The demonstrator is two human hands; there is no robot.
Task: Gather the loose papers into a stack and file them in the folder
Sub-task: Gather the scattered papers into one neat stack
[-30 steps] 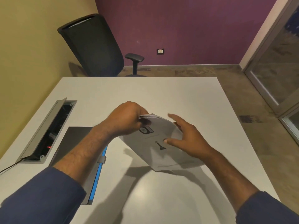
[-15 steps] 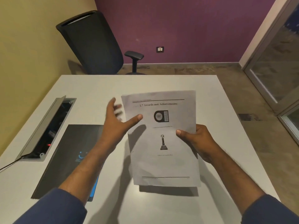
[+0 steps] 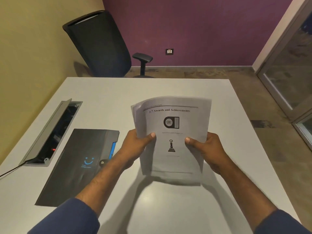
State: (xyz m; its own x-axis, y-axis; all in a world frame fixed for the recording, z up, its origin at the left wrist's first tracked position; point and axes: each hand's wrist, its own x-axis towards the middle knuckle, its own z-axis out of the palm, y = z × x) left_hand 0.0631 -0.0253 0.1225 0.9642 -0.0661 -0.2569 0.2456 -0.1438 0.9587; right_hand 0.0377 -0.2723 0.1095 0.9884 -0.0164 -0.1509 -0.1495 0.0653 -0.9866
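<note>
1. We see a white bench [image 3: 168,88] filling the lower view, with soft shadows on its top.
2. We note an open cable hatch [image 3: 50,132] set into its left side; grey lid tilted up, a small red light inside, and a black cable [image 3: 8,172] leaving its near end.
3. Black office chair [image 3: 99,44] at the far left corner, one armrest showing.
4. Left wall [image 3: 25,48] yellow, back wall [image 3: 185,22] purple with a wall socket [image 3: 169,51].
5. Floor [image 3: 253,98] mottled brown-grey.
6. Glass door [image 3: 290,68] in a grey frame on our right.
</note>
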